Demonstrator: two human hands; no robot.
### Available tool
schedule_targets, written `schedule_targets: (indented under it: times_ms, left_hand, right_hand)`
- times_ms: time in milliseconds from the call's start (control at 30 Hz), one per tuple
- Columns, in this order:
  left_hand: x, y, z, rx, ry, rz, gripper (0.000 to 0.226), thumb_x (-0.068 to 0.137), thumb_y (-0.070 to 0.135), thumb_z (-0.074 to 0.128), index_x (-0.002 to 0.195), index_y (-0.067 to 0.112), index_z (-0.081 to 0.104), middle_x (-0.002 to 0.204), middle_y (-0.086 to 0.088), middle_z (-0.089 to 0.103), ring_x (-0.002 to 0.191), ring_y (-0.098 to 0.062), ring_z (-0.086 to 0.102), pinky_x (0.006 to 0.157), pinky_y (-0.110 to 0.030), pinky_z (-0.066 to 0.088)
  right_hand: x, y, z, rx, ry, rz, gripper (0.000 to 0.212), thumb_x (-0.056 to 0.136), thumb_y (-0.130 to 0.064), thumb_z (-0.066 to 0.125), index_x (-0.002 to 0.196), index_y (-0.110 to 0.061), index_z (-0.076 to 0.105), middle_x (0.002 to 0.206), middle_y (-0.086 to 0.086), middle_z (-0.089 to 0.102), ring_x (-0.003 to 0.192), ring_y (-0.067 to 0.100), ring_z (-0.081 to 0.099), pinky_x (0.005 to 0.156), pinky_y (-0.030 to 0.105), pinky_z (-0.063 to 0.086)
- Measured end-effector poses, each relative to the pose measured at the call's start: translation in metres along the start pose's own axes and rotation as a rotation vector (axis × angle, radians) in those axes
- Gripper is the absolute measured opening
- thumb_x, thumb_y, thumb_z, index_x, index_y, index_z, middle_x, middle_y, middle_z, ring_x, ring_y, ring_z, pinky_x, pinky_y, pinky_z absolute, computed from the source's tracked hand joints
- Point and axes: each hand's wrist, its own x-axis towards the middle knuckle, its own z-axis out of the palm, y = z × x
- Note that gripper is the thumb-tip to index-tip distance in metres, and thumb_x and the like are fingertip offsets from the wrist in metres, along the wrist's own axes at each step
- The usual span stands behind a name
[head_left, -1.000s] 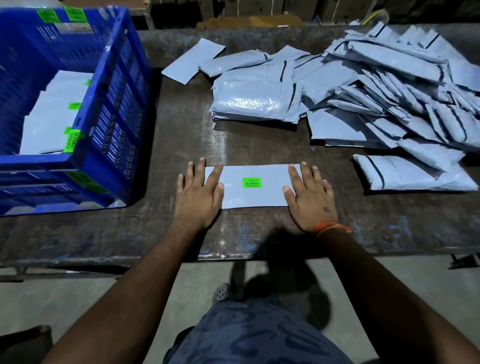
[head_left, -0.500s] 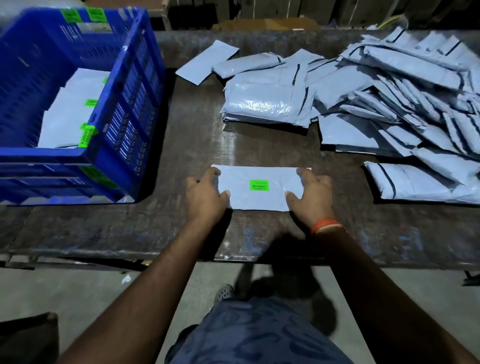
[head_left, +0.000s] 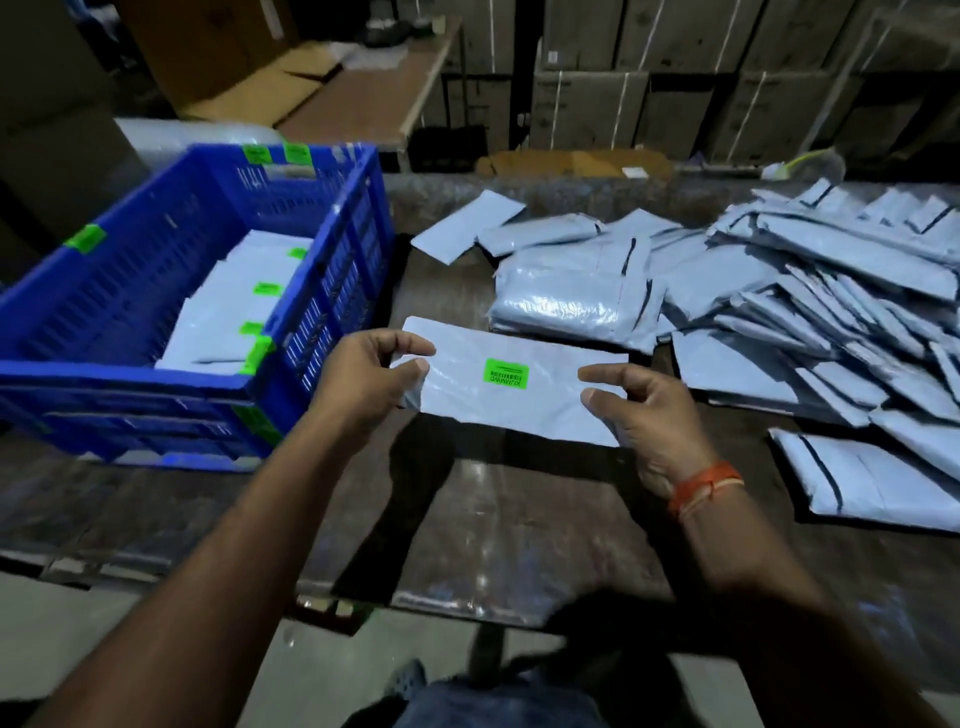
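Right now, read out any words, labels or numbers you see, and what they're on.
Green sticker on the held packet: a barcode and a line of print, upside down, too blurred to read.
Green stickers on the blue crate and the packets inside it: too small to read.

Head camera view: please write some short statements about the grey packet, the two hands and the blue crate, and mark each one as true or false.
1. The left hand and the right hand pinch the flat grey plastic packet at its two short ends. True.
2. The packet bears a red label. False: it bears a bright green label.
3. The blue plastic crate holds labelled grey packets. True.
4. The crate stands on the person's right. False: it stands on the left. A loose pile of grey packets lies on the right.
5. The orange band is on the left wrist. False: it is on the right wrist.
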Motion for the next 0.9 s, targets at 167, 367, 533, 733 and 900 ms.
schedule_targets:
  times_ms: [167, 367, 533, 733, 900]
  left_hand:
    - [0.022, 0.037, -0.081, 0.015, -0.028, 0.122, 0.015, 0.091, 0.006, 0.071, 0.105, 0.009, 0.075, 0.095, -0.011, 0.076, 0.079, -0.011, 0.065, 0.077, -0.029, 0.053]
    - [0.072, 0.030, -0.196, 0.189, -0.035, 0.180, 0.013, 0.086, 0.006, 0.077, 0.096, 0.014, 0.076, 0.081, -0.015, 0.073, 0.067, -0.017, 0.064, 0.057, -0.034, 0.059]
    - [0.121, -0.012, -0.285, 0.332, -0.123, 0.147, 0.015, 0.080, 0.008, 0.082, 0.086, 0.022, 0.079, 0.075, -0.009, 0.069, 0.067, -0.020, 0.056, 0.066, -0.043, 0.052]
    - [0.154, -0.048, -0.342, 0.458, -0.226, 0.114, 0.015, 0.081, 0.005, 0.081, 0.085, 0.019, 0.077, 0.052, 0.003, 0.047, 0.043, -0.005, 0.039, 0.059, -0.024, 0.039]
    - [0.164, -0.060, -0.346, 0.866, -0.380, 0.095, 0.014, 0.079, 0.010, 0.076, 0.083, 0.023, 0.078, 0.061, 0.013, 0.069, 0.054, -0.003, 0.061, 0.055, -0.019, 0.048]
  right_hand:
    - [0.017, -0.071, 0.046, 0.021, -0.108, -0.088, 0.020, 0.089, 0.003, 0.067, 0.107, 0.000, 0.072, 0.044, -0.019, 0.054, 0.041, -0.003, 0.049, 0.072, 0.019, 0.047]
    - [0.031, -0.128, 0.151, -0.048, -0.116, -0.194, 0.014, 0.084, -0.006, 0.073, 0.091, -0.016, 0.079, 0.074, 0.020, 0.068, 0.068, 0.021, 0.051, 0.064, 0.030, 0.042]
    - [0.037, -0.137, 0.244, -0.219, -0.131, -0.224, 0.016, 0.085, -0.007, 0.071, 0.090, -0.020, 0.080, 0.079, -0.003, 0.076, 0.078, 0.014, 0.069, 0.077, 0.029, 0.052]
    - [0.040, -0.145, 0.319, -0.625, -0.034, -0.299, 0.015, 0.082, -0.022, 0.072, 0.084, -0.035, 0.079, 0.083, -0.018, 0.074, 0.083, -0.001, 0.066, 0.079, 0.024, 0.051]
    - [0.035, -0.166, 0.373, -1.031, -0.152, -0.268, 0.015, 0.081, -0.016, 0.072, 0.089, -0.027, 0.079, 0.084, -0.010, 0.071, 0.089, 0.011, 0.063, 0.074, 0.019, 0.040]
